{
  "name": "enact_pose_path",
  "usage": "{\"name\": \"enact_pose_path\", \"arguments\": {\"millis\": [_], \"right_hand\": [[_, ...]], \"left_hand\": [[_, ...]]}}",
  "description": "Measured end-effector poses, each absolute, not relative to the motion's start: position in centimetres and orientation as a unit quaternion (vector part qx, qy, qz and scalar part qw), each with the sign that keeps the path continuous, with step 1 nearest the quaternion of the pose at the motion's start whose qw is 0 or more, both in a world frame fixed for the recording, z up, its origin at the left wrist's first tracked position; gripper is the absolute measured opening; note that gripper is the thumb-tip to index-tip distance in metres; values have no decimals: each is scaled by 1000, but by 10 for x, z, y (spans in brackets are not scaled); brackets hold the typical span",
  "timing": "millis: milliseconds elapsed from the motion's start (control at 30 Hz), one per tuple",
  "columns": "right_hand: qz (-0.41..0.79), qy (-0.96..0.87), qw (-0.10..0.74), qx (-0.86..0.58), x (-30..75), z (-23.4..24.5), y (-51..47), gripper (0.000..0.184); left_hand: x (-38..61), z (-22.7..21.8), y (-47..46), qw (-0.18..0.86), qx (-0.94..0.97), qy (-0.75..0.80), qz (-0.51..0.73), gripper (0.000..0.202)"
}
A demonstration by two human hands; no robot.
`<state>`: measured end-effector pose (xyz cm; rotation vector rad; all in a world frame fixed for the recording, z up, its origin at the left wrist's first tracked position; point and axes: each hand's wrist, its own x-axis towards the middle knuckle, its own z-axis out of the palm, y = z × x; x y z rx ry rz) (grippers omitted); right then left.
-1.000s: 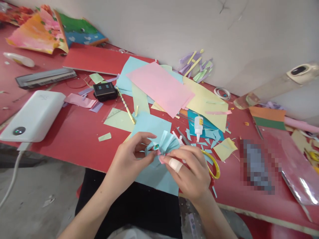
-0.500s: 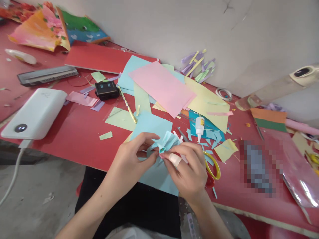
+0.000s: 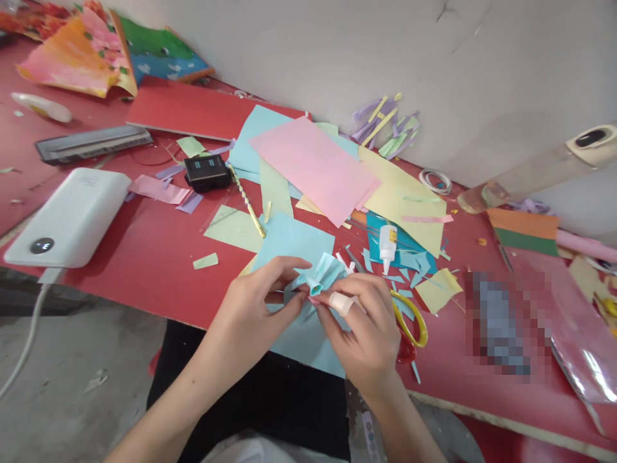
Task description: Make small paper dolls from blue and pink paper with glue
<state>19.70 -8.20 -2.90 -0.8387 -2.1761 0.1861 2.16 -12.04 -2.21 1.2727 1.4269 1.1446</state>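
Between my two hands is a small folded light-blue paper piece [image 3: 326,272], its pleats fanned out and a small opening at its lower end. My left hand [image 3: 263,302] pinches its left side between thumb and fingers. My right hand [image 3: 364,321], with a white bandage [image 3: 340,303] round one finger, grips its lower right side. Beneath both hands lies a sheet of light-blue paper [image 3: 301,241] at the table's front edge. Just right of my right hand are scissors with yellow and red handles [image 3: 417,325], partly hidden. A white glue bottle [image 3: 387,244] lies beyond that hand.
On the red table [image 3: 164,283] are a white power bank [image 3: 72,215] with a cable, a black device [image 3: 207,172], a gold twisted stick [image 3: 248,202] and pink paper [image 3: 313,164]. Blue scraps lie near the glue. A clear bottle [image 3: 535,170] leans at the right.
Both hands stay nearly still on the folded blue paper, with only slight finger movement. The whole view has shifted very slightly.
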Motion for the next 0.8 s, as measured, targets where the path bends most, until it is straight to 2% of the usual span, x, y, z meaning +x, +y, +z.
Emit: {"name": "enact_pose_path", "arguments": {"millis": [367, 800], "right_hand": [[102, -848, 385, -348, 196, -26, -85, 20], [119, -821, 417, -371, 191, -28, -91, 22]], "left_hand": [[21, -21, -121, 438, 524, 564, 463, 35], [28, -22, -125, 427, 496, 583, 481, 34]]}}
